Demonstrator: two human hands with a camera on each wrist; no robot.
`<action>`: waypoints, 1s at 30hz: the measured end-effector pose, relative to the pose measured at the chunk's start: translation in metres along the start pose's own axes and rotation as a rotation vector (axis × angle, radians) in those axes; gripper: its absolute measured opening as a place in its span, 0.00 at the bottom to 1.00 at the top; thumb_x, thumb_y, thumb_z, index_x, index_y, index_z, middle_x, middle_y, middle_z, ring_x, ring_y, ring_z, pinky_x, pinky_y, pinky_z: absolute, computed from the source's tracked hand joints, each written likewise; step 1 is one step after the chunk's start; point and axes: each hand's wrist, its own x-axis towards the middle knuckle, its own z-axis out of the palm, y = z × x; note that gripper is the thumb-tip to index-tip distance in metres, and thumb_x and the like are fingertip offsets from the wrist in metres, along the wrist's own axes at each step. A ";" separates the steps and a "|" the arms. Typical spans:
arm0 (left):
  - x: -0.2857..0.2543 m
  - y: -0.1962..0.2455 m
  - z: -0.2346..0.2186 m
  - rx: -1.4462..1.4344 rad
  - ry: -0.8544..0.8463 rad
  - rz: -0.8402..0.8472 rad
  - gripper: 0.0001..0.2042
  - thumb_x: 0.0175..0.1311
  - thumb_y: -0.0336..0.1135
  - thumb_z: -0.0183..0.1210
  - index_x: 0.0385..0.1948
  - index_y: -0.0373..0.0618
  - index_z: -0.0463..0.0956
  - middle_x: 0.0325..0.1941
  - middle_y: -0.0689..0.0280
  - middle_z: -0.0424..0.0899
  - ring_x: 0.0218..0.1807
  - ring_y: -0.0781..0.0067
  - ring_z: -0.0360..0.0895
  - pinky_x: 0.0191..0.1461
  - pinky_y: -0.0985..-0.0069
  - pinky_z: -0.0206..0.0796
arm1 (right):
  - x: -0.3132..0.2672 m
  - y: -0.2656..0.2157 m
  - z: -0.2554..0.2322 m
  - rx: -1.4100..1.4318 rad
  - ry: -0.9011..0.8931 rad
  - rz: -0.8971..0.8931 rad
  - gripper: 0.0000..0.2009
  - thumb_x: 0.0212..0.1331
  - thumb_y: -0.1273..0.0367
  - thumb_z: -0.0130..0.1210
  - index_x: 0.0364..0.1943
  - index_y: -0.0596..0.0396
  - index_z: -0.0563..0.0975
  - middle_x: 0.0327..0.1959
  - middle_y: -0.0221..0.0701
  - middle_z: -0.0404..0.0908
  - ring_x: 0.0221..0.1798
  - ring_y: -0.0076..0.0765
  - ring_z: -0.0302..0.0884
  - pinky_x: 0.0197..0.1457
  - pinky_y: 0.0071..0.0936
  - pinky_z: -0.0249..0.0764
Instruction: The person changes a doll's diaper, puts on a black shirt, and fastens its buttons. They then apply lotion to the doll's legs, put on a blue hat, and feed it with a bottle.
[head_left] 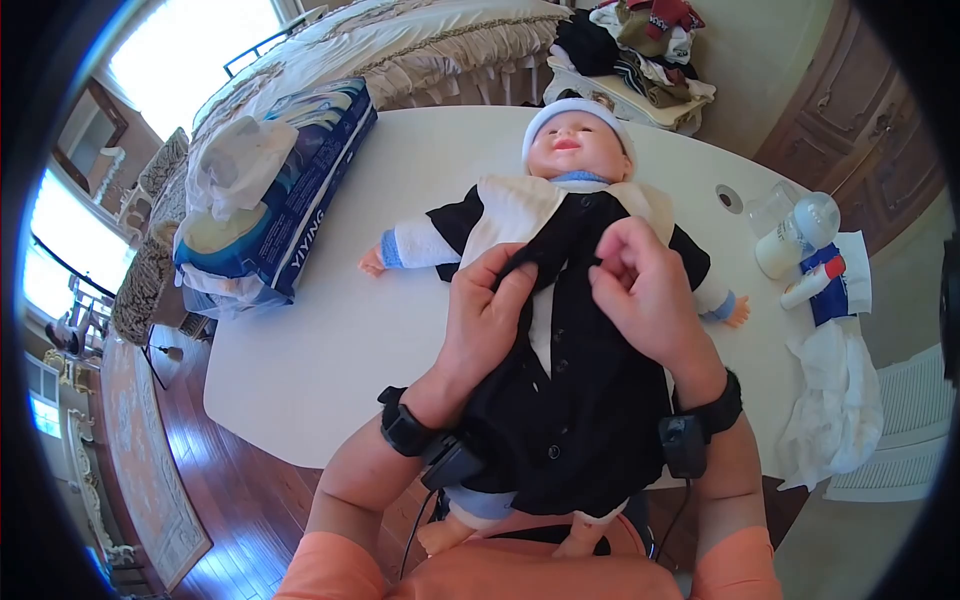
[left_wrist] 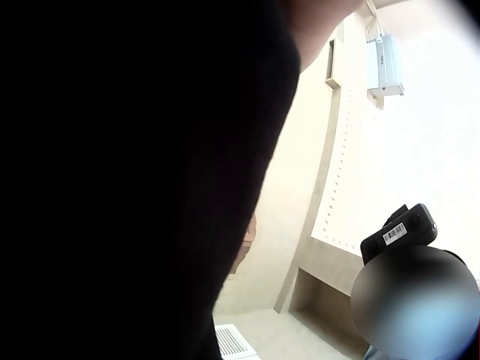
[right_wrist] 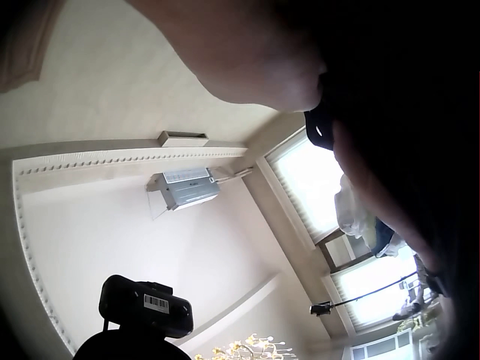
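Note:
A baby doll (head_left: 578,145) in a white headband lies face up on the table, its head away from me. It wears a black button-front garment (head_left: 610,400) with cream collar flaps (head_left: 515,205), over a white and blue suit. At the chest the front is parted, and white shows through the gap. My left hand (head_left: 490,310) pinches one front edge between thumb and fingers. Opposite it, my right hand (head_left: 645,290) has its curled fingers and thumb at the other edge. Dark cloth fills much of the left wrist view; a buttonhole strip (right_wrist: 321,131) shows in the right wrist view.
On the white table (head_left: 290,370), a blue diaper pack (head_left: 315,190) with wipes on it stands left. At right are a baby bottle (head_left: 790,245), a red-capped tube (head_left: 815,283) and a crumpled white cloth (head_left: 835,400). Clothes (head_left: 650,50) are piled behind.

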 end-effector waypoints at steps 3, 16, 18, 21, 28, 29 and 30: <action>0.000 0.000 0.004 -0.178 0.050 -0.018 0.09 0.61 0.30 0.48 0.35 0.35 0.73 0.29 0.72 0.76 0.32 0.88 0.66 0.36 0.88 0.60 | 0.001 0.002 -0.002 -0.003 0.002 0.042 0.08 0.45 0.77 0.51 0.33 0.57 0.70 0.14 0.31 0.70 0.16 0.28 0.69 0.22 0.22 0.63; -0.004 -0.004 0.007 -0.088 0.056 0.052 0.09 0.59 0.30 0.50 0.36 0.34 0.72 0.28 0.72 0.75 0.31 0.88 0.66 0.34 0.87 0.60 | 0.000 -0.008 0.005 -0.385 -0.001 -0.190 0.04 0.47 0.72 0.54 0.29 0.56 0.75 0.19 0.36 0.75 0.22 0.40 0.74 0.27 0.31 0.68; -0.004 -0.002 0.006 -0.030 0.025 0.051 0.09 0.58 0.28 0.49 0.37 0.33 0.72 0.27 0.72 0.74 0.30 0.88 0.65 0.34 0.87 0.60 | 0.000 -0.009 0.004 -0.330 -0.048 -0.101 0.05 0.44 0.74 0.56 0.27 0.56 0.75 0.19 0.35 0.75 0.21 0.39 0.73 0.26 0.30 0.68; -0.004 -0.002 0.006 -0.026 0.018 0.048 0.09 0.57 0.27 0.48 0.37 0.33 0.72 0.26 0.72 0.74 0.30 0.88 0.65 0.33 0.87 0.60 | 0.000 0.000 0.007 -0.225 0.064 -0.195 0.06 0.43 0.76 0.57 0.27 0.56 0.75 0.20 0.33 0.74 0.20 0.33 0.72 0.24 0.26 0.67; -0.005 -0.002 0.005 -0.026 -0.001 0.025 0.10 0.55 0.25 0.47 0.38 0.32 0.71 0.25 0.72 0.74 0.30 0.87 0.65 0.34 0.86 0.60 | 0.001 0.004 0.006 0.126 0.048 -0.018 0.05 0.45 0.77 0.56 0.29 0.59 0.76 0.22 0.29 0.75 0.21 0.19 0.70 0.25 0.16 0.66; -0.005 -0.001 0.004 -0.018 -0.014 0.037 0.10 0.55 0.25 0.47 0.38 0.33 0.72 0.25 0.71 0.74 0.30 0.86 0.66 0.34 0.86 0.60 | 0.001 0.003 0.005 0.165 0.029 0.035 0.05 0.46 0.77 0.56 0.29 0.59 0.75 0.22 0.29 0.76 0.21 0.18 0.70 0.26 0.16 0.67; -0.005 0.000 0.004 -0.010 -0.028 0.050 0.11 0.55 0.25 0.47 0.38 0.33 0.72 0.26 0.71 0.75 0.30 0.86 0.66 0.34 0.86 0.60 | 0.002 0.002 0.004 0.203 0.010 0.088 0.05 0.46 0.77 0.56 0.29 0.60 0.75 0.22 0.29 0.77 0.22 0.17 0.70 0.27 0.15 0.67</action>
